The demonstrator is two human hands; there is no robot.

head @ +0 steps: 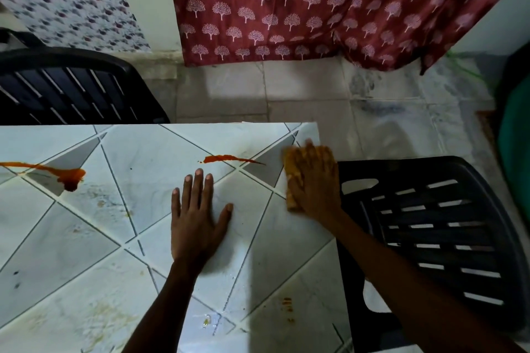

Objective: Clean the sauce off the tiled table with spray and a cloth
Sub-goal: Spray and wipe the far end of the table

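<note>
The cloth [292, 180] sits near the far right corner of the worktop [86, 238], just in from the right edge, pinned flat under the person's right hand [314, 183]. It looks like a thin, soft, yellowish rag, so probably light and floppy. It'd likely bunch up or skid on the glossy tiles unless it's pressed down with a flat palm, which seems a better hold than pinching a corner.

The right fingers look laid out straight over it, but that hand is motion-blurred, so the exact hold is fuzzy. The left hand [195, 221] lies flat mid-worktop, fingers straight and slightly spread, thumb out.

One sauce streak [226, 158] lies just beside the cloth, and a bigger sauce blob [70, 178] near the left edge runs out of frame. No spray bottle in view, and most of the cloth is hidden under the hand.
</note>
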